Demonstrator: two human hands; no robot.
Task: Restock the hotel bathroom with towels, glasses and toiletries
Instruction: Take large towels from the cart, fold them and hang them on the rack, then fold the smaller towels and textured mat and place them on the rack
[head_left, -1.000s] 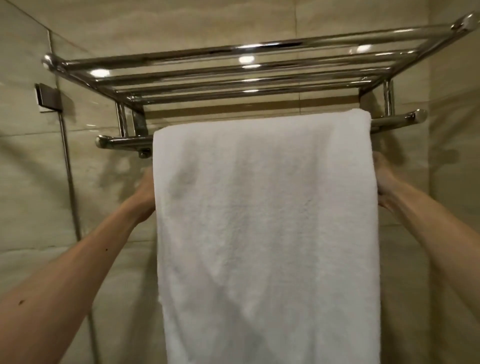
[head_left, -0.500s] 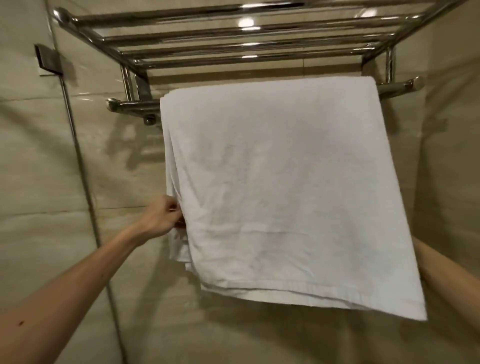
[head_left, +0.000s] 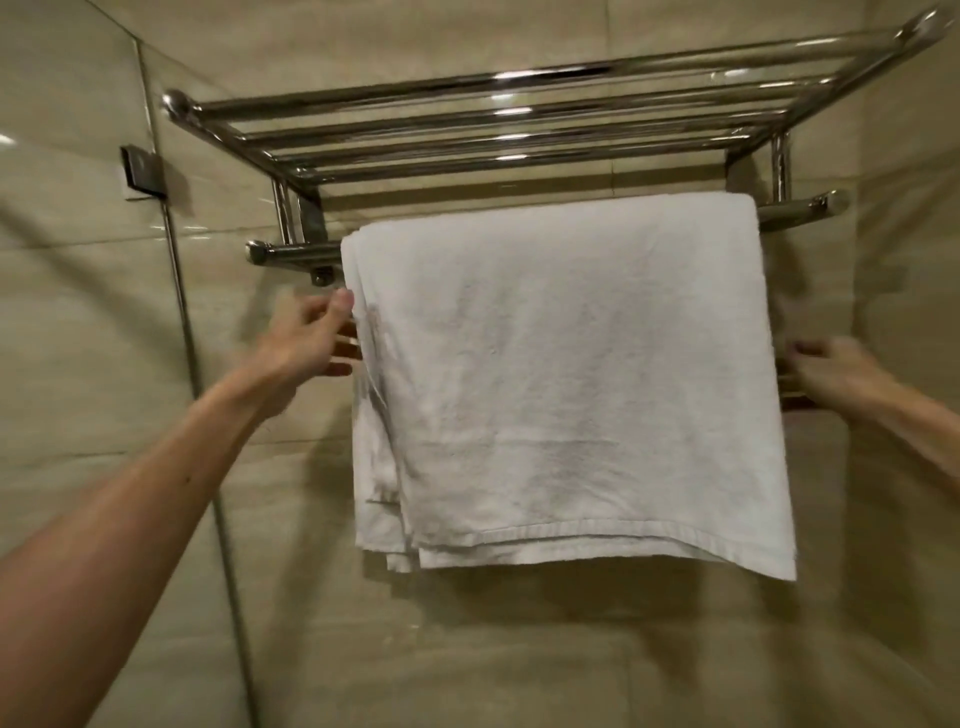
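Observation:
A folded white towel (head_left: 566, 374) hangs over the lower bar (head_left: 291, 253) of a chrome towel rack (head_left: 493, 119) on the tiled wall. My left hand (head_left: 306, 343) is at the towel's left edge with its fingers spread, the thumb tip touching the cloth and nothing gripped. At the towel's right edge my right hand (head_left: 831, 369) is blurred, its fingers apart beside and partly behind the cloth. The rack's top shelf carries nothing.
A glass panel edge (head_left: 176, 312) runs down the left side, held by a metal wall clamp (head_left: 139, 169). Beige tiled wall (head_left: 519, 649) lies behind and below the towel.
My left hand has let go of the towel's left edge and risen with its fingers spread. My right hand has come into sight at the right edge. The towel hangs straighter.

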